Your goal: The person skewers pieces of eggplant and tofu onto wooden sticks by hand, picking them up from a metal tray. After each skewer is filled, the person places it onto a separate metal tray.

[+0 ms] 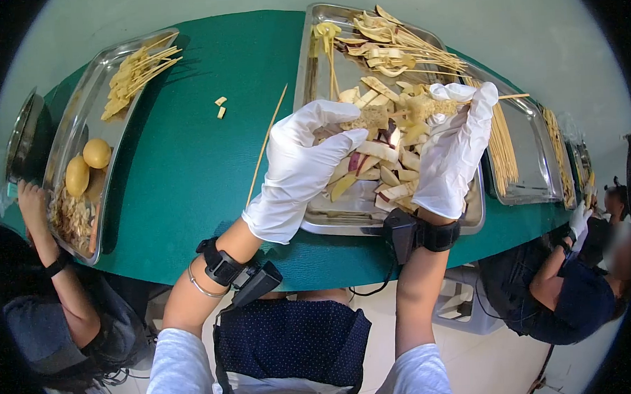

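Both my hands wear white gloves and are above the metal tray [394, 225] of cut pieces. My left hand [303, 155] pinches a pale brown speckled piece [372, 117] between thumb and fingers. My right hand [460, 134] is closed around more pale pieces [424, 109] on a wooden skewer [514, 96], whose end sticks out to the right. Between the hands, a short stretch of skewer shows. Under them lie white and purple-skinned cut pieces [380, 150]. Filled skewers [393, 42] rest at the tray's back.
One loose skewer [267, 144] and small scraps [221, 107] lie on the green table [208, 159]. The left tray [112, 146] holds filled skewers, two peeled potatoes [77, 175] and peelings. Bare skewers [500, 147] lie in the right tray. Co-workers sit on both sides.
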`<state>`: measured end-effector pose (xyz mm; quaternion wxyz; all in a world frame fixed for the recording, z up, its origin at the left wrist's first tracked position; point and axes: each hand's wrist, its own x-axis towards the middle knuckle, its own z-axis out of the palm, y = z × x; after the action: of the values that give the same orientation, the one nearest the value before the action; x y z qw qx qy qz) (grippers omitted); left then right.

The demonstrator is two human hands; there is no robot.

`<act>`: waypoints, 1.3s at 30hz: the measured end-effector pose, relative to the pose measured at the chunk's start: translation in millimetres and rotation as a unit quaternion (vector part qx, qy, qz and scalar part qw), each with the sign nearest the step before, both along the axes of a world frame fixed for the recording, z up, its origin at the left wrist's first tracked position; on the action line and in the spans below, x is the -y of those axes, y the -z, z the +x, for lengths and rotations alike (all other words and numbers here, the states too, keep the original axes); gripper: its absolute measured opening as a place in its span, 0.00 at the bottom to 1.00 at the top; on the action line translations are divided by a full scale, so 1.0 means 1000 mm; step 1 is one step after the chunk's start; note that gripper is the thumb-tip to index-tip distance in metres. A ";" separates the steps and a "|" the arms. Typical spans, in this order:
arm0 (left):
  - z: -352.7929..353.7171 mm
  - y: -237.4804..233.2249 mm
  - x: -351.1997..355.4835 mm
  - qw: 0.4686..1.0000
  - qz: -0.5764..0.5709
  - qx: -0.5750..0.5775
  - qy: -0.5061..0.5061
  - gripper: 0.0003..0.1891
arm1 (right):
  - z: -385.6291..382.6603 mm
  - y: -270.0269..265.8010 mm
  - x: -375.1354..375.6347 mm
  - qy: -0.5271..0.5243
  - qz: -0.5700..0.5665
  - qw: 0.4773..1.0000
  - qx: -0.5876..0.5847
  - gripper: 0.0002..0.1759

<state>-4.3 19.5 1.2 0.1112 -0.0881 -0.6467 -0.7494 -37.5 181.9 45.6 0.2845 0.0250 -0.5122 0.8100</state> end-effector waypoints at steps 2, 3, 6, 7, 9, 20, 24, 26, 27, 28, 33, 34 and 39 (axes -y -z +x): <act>0.000 -0.001 0.000 1.000 -0.004 0.004 -0.001 0.11 | -0.001 0.001 -0.001 0.000 -0.004 1.000 0.001 0.28; 0.000 -0.001 0.000 1.000 -0.005 0.003 0.000 0.11 | -0.002 0.002 -0.001 0.000 -0.006 1.000 0.001 0.27; 0.000 0.000 0.001 1.000 -0.003 0.000 0.003 0.12 | 0.001 0.000 0.000 -0.015 0.008 1.000 0.001 0.27; 0.001 -0.001 0.001 1.000 -0.001 -0.001 0.004 0.12 | 0.001 0.000 0.000 -0.014 0.004 1.000 0.000 0.26; 0.001 -0.001 0.000 1.000 0.011 -0.007 0.007 0.12 | 0.002 0.000 0.002 -0.012 -0.002 1.000 -0.001 0.26; -0.002 0.002 0.000 0.999 0.026 -0.008 0.018 0.12 | 0.002 0.003 0.002 -0.046 0.008 0.999 -0.016 0.20; -0.001 0.001 -0.001 1.000 0.024 -0.004 0.015 0.12 | 0.003 0.003 0.003 -0.056 -0.003 0.998 -0.023 0.19; -0.001 0.001 -0.001 1.000 0.022 -0.003 0.012 0.12 | 0.004 0.002 0.004 -0.066 -0.002 0.997 -0.025 0.19; -0.001 0.000 -0.001 1.000 0.027 -0.003 0.013 0.11 | 0.004 0.001 0.006 -0.055 0.006 0.998 -0.020 0.20; -0.001 0.000 -0.001 0.999 0.033 -0.002 0.016 0.11 | 0.005 -0.001 0.008 -0.043 0.013 0.999 -0.015 0.21; -0.001 -0.001 0.000 0.998 0.051 0.009 0.018 0.11 | 0.001 -0.002 0.014 0.000 0.040 0.999 0.001 0.27; -0.001 -0.001 0.000 0.999 0.052 0.008 0.015 0.10 | 0.001 -0.003 0.015 0.000 0.044 0.999 -0.005 0.27; -0.002 0.002 -0.001 0.999 0.036 -0.009 0.001 0.10 | 0.003 -0.004 0.016 -0.023 0.059 0.998 -0.014 0.28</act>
<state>-6.0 20.4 -0.3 0.1194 -0.0912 -0.6184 -0.7713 -34.6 165.9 50.1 0.2711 0.0645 -0.5544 0.7842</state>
